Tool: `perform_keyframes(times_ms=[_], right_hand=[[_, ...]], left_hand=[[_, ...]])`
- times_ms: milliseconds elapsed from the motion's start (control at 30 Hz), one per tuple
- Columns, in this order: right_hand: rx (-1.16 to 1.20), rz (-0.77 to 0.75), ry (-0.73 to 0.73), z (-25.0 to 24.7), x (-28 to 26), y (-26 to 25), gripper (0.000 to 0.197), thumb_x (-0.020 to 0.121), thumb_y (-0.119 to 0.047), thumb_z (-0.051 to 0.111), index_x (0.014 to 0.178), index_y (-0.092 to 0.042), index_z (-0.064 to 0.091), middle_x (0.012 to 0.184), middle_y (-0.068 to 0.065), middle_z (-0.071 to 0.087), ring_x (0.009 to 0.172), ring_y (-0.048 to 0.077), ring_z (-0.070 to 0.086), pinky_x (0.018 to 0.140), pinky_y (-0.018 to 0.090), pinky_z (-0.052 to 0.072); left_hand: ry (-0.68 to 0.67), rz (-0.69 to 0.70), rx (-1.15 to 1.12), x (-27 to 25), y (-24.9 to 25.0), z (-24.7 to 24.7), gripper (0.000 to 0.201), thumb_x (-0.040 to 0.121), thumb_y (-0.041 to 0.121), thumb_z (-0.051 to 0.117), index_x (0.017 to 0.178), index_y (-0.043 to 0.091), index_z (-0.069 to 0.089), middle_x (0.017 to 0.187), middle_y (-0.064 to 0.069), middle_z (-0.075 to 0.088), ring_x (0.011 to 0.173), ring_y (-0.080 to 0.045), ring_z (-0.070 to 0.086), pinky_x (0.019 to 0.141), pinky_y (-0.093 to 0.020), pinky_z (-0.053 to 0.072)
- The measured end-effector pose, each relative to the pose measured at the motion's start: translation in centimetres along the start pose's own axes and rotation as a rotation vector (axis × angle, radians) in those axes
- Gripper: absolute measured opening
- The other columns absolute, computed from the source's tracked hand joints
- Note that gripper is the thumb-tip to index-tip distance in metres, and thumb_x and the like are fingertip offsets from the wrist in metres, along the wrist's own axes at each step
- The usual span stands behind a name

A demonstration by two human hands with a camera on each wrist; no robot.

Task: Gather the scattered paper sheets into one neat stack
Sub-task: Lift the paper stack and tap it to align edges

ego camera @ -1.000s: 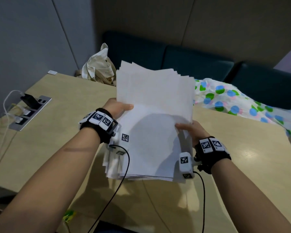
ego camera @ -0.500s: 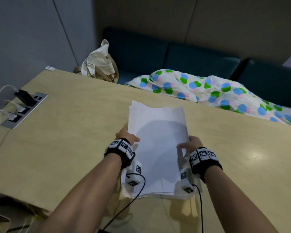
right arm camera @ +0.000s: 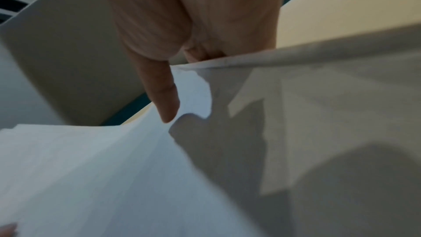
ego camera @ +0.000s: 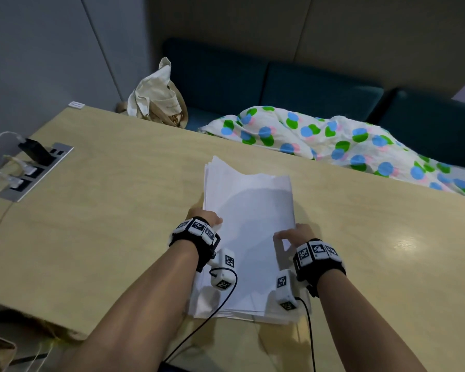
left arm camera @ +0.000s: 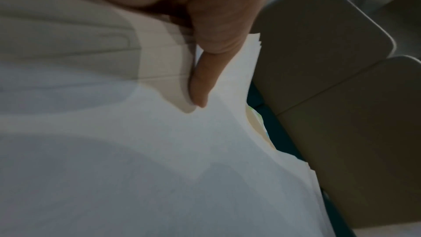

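While my left hand (ego camera: pixel 203 218) and right hand (ego camera: pixel 293 234) pinch the side edges of the paper stack (ego camera: pixel 249 224) on the table (ego camera: pixel 105 210), I judge the gathering done, only the fanned far corners need squaring

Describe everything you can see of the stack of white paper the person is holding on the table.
The paper stack is a thick bundle of plain white, blank sheets, lying on the wooden table. The left hand grips its left edge, the right hand its right edge, thumbs on top. It is not yet squared: sheet corners fan out at the far left corner and along the near edge. The hands' shadows fall across the top sheet.
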State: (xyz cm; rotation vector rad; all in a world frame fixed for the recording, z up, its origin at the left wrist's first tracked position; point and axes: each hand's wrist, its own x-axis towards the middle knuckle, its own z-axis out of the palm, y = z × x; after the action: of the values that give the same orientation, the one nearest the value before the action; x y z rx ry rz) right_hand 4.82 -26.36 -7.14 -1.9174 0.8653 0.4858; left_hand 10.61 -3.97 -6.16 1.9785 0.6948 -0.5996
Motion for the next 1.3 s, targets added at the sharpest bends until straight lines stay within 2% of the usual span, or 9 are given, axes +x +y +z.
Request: perform_keyframes(times_ms=[167,267,433,567,633,800,900,1067,1300], right_hand=[[0.213,-0.108,0.088,-1.6,-1.9,-1.1,0.033,0.083,0.004,0.06,0.116,0.008,0.059,0.105,0.02,0.062,0.087,0.027,0.055,0.074,0.031,0.044],[0.422,-0.325,0.181,-2.9,-3.4,-2.8,0.032,0.079,0.01,0.061,0.111,0.007,0.061,0.098,0.017,0.063,0.089,0.024,0.057,0.063,0.029,0.049],[0.674,-0.644,0.15,-5.8,-7.0,-5.7,0.046,0.069,-0.005,0.069,0.114,-0.004,0.059,0.092,0.003,0.068,0.078,0.012,0.066,0.062,0.019,0.054],[0.69,-0.711,0.126,-6.2,-8.7,-5.7,0.06,0.066,-0.009,0.071,0.123,0.003,0.053,0.099,0.005,0.067,0.083,0.003,0.068,0.068,0.019,0.054],[0.715,-0.695,0.123,-6.2,-8.9,-5.6,0.069,0.063,-0.007,0.075,0.127,0.002,0.051,0.107,0.01,0.066,0.09,0.009,0.068,0.073,0.022,0.056],[0.801,-0.695,0.124,-6.9,-10.5,-7.7,0.076,0.064,0.003,0.071,0.133,-0.004,0.04,0.121,0.023,0.059,0.107,0.034,0.061,0.08,0.044,0.058],[0.809,-0.689,0.136,-7.3,-11.1,-9.6,0.066,0.067,0.004,0.065,0.127,-0.01,0.041,0.108,0.008,0.06,0.094,0.022,0.062,0.068,0.027,0.055],[0.807,-0.704,0.231,-7.4,-12.6,-11.8,0.052,0.08,0.013,0.053,0.116,-0.022,0.041,0.095,-0.001,0.059,0.084,0.016,0.06,0.071,0.028,0.054],[0.584,-0.832,0.314,-8.9,-12.8,-11.5,0.055,0.08,0.003,0.064,0.125,-0.019,0.044,0.108,-0.012,0.053,0.089,-0.014,0.055,0.069,0.002,0.046]], left_hand=[[-0.037,0.23,-0.21,-1.9,1.2,-0.7,0.038,0.079,0.006,0.072,0.116,0.001,0.064,0.117,-0.016,0.068,0.105,-0.03,0.065,0.088,-0.031,0.047],[-0.007,0.427,-0.383,-4.7,3.5,-2.2,0.037,0.08,0.002,0.07,0.116,0.002,0.064,0.112,-0.014,0.069,0.095,-0.021,0.063,0.085,-0.026,0.044],[-0.022,0.583,-0.569,-8.4,6.4,-5.4,0.031,0.081,0.011,0.072,0.109,0.01,0.061,0.09,0.004,0.067,0.084,-0.014,0.065,0.069,-0.017,0.048],[-0.111,0.644,-0.631,-9.2,6.2,-6.7,0.05,0.073,-0.001,0.076,0.118,0.012,0.059,0.103,-0.002,0.068,0.094,-0.012,0.067,0.074,-0.019,0.053],[-0.152,0.678,-0.597,-9.3,6.1,-6.9,0.047,0.07,-0.005,0.077,0.107,0.021,0.063,0.1,0.003,0.069,0.087,-0.002,0.067,0.077,-0.02,0.053],[-0.187,0.741,-0.557,-9.6,7.3,-7.1,0.048,0.066,-0.007,0.079,0.097,0.026,0.063,0.099,0.0,0.069,0.09,-0.004,0.068,0.083,-0.024,0.056],[-0.21,0.759,-0.498,-10.0,8.8,-7.1,0.044,0.068,-0.006,0.078,0.096,0.024,0.063,0.097,0.002,0.067,0.091,-0.005,0.067,0.083,-0.023,0.054],[-0.167,0.677,-0.532,-9.8,10.0,-7.2,0.043,0.073,0.006,0.077,0.112,0.014,0.061,0.1,-0.001,0.067,0.097,-0.019,0.062,0.082,-0.03,0.05],[-0.177,0.67,-0.516,-9.5,8.5,-8.9,0.051,0.066,0.009,0.083,0.112,0.014,0.062,0.111,-0.007,0.068,0.103,-0.02,0.064,0.089,-0.034,0.052]])
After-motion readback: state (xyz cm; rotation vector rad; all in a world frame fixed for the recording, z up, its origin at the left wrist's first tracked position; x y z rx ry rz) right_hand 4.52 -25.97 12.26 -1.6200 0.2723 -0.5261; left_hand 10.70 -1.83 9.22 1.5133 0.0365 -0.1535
